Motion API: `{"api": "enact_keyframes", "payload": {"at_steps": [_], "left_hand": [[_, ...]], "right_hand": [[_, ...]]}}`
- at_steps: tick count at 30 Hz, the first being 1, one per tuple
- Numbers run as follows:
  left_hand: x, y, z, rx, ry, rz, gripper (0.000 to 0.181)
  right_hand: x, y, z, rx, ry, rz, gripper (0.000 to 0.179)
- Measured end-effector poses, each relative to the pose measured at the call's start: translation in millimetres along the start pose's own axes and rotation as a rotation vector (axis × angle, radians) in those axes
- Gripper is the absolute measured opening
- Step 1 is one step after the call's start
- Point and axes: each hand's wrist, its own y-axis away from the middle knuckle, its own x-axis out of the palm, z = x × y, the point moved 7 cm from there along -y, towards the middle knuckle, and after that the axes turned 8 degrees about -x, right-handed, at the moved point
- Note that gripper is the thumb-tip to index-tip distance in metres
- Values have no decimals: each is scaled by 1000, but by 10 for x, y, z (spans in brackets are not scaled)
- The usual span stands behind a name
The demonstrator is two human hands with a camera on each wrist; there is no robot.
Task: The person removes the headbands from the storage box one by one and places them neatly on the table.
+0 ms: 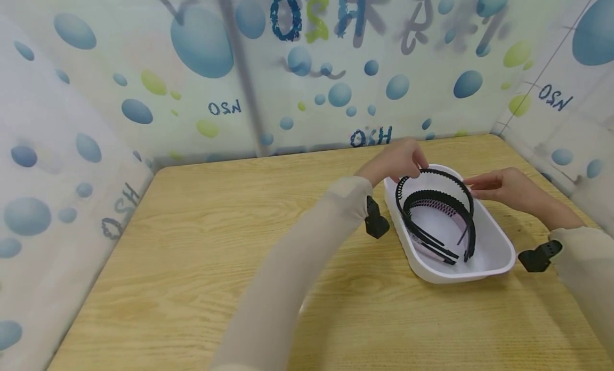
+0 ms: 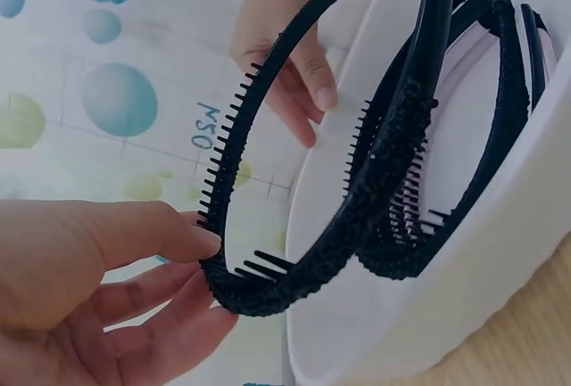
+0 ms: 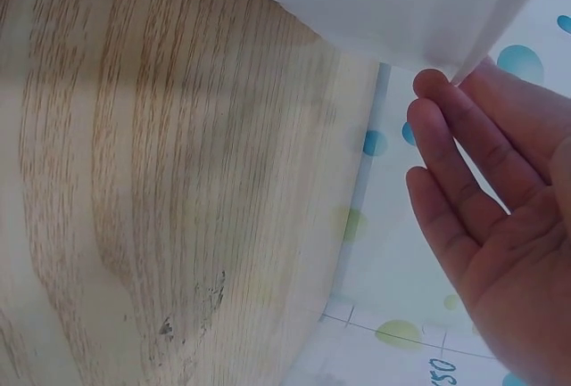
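My left hand [image 1: 398, 158] pinches the curved top of a black toothed headband [image 2: 375, 185] between thumb and fingers. This headband is tilted up over a white plastic basin [image 1: 499, 261], its ends pointing down into it. Inside the basin lie more headbands: a wide black one [image 1: 434, 196] with a pale pink one [image 2: 459, 61] nested against it, partly hidden. On the basin's far right side, my right hand [image 1: 510, 188] holds the rim, thumb inside and fingertips outside, as the right wrist view shows with the basin wall [image 3: 384, 12] at the fingers.
The basin stands on the right part of a wood-grain table [image 1: 216, 243]. A white wall covering [image 1: 307, 104] with blue and green dots and lettering rises behind the table and at both sides. Each wrist wears a small black device [image 1: 376, 222].
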Motion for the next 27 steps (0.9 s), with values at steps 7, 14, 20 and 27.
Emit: {"api": "enact_keyframes", "payload": {"at_steps": [7, 14, 20, 27], "left_hand": [[-167, 78, 162, 21, 3, -10, 26], [-315, 170, 394, -6, -1, -39, 27], [-416, 275, 604, -34, 2, -83, 24], [-492, 376, 886, -71, 21, -81, 25]], "right_hand": [[2, 10, 6, -14, 4, -14, 39], [9, 9, -24, -4, 7, -15, 41], [14, 11, -32, 12, -1, -9, 43], [17, 16, -15, 4, -7, -17, 42]]}}
